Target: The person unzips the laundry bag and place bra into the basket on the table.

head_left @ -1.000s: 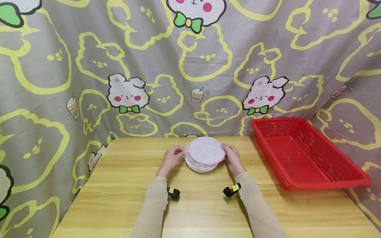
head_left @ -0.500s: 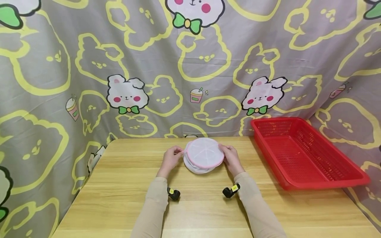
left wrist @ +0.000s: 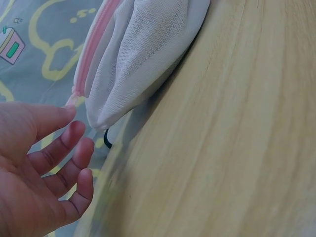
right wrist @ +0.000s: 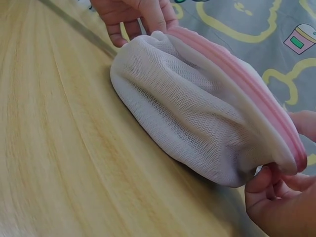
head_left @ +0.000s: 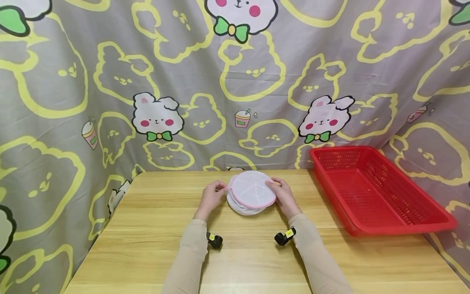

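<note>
A round white mesh laundry bag (head_left: 253, 190) with a pink zipper (right wrist: 247, 89) along its rim stands on the table near the back edge. At its left side, my left hand (head_left: 211, 198) pinches a small pink tab (left wrist: 72, 100) at the zipper's end between thumb and forefinger; the other fingers are loosely bent. On the opposite side my right hand (head_left: 284, 196) grips the rim, with the thumb over the top panel and fingers bent beneath the zipper. The mesh side (right wrist: 173, 98) sags in folds, and the bag's inside is hidden.
A red plastic basket (head_left: 389, 228) with perforated sides stands to the right on the wooden table (head_left: 242, 261). Behind the table hangs a grey curtain (head_left: 205, 73) printed with rabbits and yellow outlines. Small black cameras (head_left: 214, 240) are strapped at both wrists.
My right thumb has shifted farther in over the bag's top panel. The bag has moved slightly to the left and nearer, while my left hand keeps its pinch on the tab.
</note>
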{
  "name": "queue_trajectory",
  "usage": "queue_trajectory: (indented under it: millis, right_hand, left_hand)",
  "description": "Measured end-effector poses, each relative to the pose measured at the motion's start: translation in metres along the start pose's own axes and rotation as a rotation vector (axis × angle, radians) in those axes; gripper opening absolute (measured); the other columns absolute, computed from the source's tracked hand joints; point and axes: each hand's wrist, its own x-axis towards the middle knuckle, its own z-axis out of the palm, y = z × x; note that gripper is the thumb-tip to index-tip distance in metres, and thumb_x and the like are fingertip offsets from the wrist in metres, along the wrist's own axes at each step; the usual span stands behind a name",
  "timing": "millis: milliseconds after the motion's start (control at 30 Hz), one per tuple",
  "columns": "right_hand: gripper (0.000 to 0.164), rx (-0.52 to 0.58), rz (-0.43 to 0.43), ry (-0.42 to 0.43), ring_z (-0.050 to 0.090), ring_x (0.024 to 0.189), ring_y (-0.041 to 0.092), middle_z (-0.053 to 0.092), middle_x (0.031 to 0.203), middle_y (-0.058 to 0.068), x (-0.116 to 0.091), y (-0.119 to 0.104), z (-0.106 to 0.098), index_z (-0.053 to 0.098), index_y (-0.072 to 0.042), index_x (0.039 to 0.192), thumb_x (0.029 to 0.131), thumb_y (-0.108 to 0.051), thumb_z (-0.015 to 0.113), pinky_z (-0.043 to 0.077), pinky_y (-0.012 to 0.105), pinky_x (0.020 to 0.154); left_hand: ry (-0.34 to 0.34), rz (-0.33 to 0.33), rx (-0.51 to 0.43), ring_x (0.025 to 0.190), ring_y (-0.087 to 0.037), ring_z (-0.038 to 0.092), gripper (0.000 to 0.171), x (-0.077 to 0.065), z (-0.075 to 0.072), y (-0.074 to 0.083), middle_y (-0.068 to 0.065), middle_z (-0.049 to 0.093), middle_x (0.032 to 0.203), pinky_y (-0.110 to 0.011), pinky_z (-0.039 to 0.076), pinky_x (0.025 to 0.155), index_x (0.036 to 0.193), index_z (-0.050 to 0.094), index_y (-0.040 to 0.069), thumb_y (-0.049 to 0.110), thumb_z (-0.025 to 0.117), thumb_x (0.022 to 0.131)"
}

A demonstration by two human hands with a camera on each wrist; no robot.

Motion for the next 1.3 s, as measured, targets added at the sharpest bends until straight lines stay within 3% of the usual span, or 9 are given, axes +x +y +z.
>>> queue_trajectory:
  millis: [167, 433, 700, 1033, 1300]
  right_hand:
    - [0.06, -0.043, -0.01, -0.022, 0.06, 0.081, 0.006, 0.055, 0.109, 0.008, 0.0, 0.001, 0.002, 0.039, -0.002, 0.141, 0.092, -0.022, 0.067, 0.052, 0.018, 0.071]
    - [0.06, -0.038, -0.01, -0.042, 0.059, 0.086, 0.005, 0.051, 0.125, 0.014, 0.002, 0.003, 0.003, 0.036, -0.002, 0.143, 0.093, -0.017, 0.065, 0.052, 0.017, 0.073]
    - [0.058, -0.023, -0.025, -0.033, 0.06, 0.083, 0.004, 0.053, 0.119, 0.013, 0.003, 0.005, 0.005, 0.036, 0.003, 0.141, 0.092, -0.011, 0.064, 0.052, 0.016, 0.072]
    - [0.055, 0.001, -0.042, -0.009, 0.056, 0.09, 0.005, 0.045, 0.138, 0.021, 0.003, 0.005, 0.008, 0.035, 0.005, 0.141, 0.092, -0.004, 0.058, 0.05, 0.013, 0.073]
    - [0.056, 0.014, -0.056, 0.026, 0.048, 0.122, 0.025, 0.042, 0.144, 0.023, 0.001, 0.005, 0.012, 0.032, 0.007, 0.142, 0.093, -0.001, 0.056, 0.047, 0.01, 0.074]
  left_hand:
    - [-0.025, 0.0, -0.019, 0.085, -0.018, 0.06, 0.01, 0.0, 0.0, 0.0, -0.008, 0.068, 0.091, -0.029, 0.049, 0.075, 0.092, 0.069, 0.008, 0.018, 0.068, 0.092]
    - [-0.041, 0.052, -0.028, 0.084, -0.017, 0.061, 0.006, 0.001, 0.001, 0.0, -0.008, 0.069, 0.091, -0.029, 0.05, 0.077, 0.091, 0.069, 0.008, 0.014, 0.068, 0.091]
    - [-0.056, 0.062, -0.029, 0.084, -0.017, 0.06, 0.006, 0.001, 0.002, 0.0, -0.008, 0.068, 0.091, -0.028, 0.05, 0.077, 0.092, 0.069, 0.008, 0.013, 0.067, 0.091]
    - [-0.069, 0.059, -0.038, 0.087, -0.018, 0.06, 0.005, 0.0, 0.001, 0.003, -0.008, 0.068, 0.093, -0.031, 0.05, 0.081, 0.093, 0.069, 0.009, 0.014, 0.067, 0.091]
    - [-0.09, 0.073, -0.042, 0.085, -0.015, 0.059, 0.005, -0.001, -0.003, 0.004, -0.006, 0.068, 0.093, -0.029, 0.049, 0.079, 0.093, 0.068, 0.009, 0.014, 0.066, 0.092]
